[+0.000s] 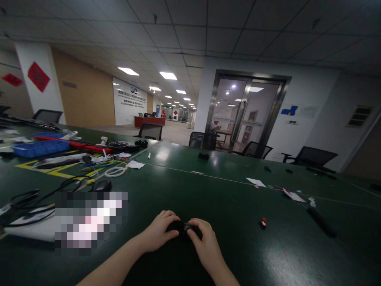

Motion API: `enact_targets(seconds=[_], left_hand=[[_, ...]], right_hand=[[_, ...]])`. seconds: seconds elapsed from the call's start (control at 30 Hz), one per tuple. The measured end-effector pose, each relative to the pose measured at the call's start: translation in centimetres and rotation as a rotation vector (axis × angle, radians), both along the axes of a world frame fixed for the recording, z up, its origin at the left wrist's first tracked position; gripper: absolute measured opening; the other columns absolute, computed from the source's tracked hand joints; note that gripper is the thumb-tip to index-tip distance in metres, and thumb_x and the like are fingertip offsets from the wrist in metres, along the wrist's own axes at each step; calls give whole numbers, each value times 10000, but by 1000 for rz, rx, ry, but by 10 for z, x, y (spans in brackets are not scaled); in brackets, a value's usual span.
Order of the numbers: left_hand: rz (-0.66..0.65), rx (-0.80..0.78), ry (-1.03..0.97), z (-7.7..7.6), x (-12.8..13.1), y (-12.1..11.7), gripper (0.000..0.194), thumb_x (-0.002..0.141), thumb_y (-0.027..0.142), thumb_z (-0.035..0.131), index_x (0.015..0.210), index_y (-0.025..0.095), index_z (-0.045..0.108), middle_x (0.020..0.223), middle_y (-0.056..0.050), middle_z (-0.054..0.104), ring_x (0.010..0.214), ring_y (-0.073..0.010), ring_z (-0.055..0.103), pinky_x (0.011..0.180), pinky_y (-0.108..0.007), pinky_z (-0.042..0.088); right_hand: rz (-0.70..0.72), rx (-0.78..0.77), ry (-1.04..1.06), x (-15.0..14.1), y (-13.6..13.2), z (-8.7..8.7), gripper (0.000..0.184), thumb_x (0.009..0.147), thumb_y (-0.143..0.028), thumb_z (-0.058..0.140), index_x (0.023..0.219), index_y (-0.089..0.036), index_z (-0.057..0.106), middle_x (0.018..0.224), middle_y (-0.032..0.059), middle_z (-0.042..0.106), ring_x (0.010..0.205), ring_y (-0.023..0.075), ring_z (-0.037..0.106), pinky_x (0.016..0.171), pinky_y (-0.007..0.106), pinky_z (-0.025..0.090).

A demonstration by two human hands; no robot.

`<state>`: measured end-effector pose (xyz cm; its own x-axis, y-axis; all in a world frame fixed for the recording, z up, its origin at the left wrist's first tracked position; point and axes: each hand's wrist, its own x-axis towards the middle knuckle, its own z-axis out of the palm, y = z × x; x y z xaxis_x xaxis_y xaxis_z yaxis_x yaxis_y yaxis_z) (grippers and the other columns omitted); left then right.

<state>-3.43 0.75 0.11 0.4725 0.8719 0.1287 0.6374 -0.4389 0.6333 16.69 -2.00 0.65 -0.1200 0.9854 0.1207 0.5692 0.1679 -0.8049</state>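
Observation:
Both of my hands meet over the green table (154, 262) near its front edge. Between them is a small dark object (182, 227), black with a lighter spot near its middle; its kind is too dark to make out. My left hand (162, 232) grips its left end with thumb and fingers. On the other end, my right hand (205, 240) closes with its thumb in front and its fingers behind. Much of the object is hidden by the fingers.
To the left lie a black mouse (102, 186), tangled cables, a coiled white cord (115, 172) and a blue tray (41, 148). A small red item (263, 222), paper (294, 195) and a long black object (321, 221) lie right. A small black box (204, 155) sits farther back.

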Motion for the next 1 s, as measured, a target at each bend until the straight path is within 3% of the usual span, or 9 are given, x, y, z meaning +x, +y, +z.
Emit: enact_targets(seconds=[0.13,0.33,1.0], left_hand=[[-4,-1,-5,-4,-1,2,316,778,283,578,1091,245,566,1146,-36,524,1075,-222,446,940,-342,365],[0,-4,-5,-4,-3,1,356,780,304,577,1130,242,554,1169,-50,512,1092,-230,439,953,-357,358],[-13,6,-24,3,-3,-3,345,786,324,578,1119,246,538,1142,-38,554,1077,-223,456,932,-343,355]], right_hand=[[-45,-11,60,2,0,2,279,774,-347,525,1024,-263,616,1131,29,585,1086,229,514,892,378,415],[-122,106,193,7,1,0,279,763,-365,537,997,-251,638,1046,36,635,1021,246,563,859,384,448],[-362,243,354,29,4,8,420,773,-472,517,1103,-218,567,1100,58,619,1043,233,546,890,359,405]])
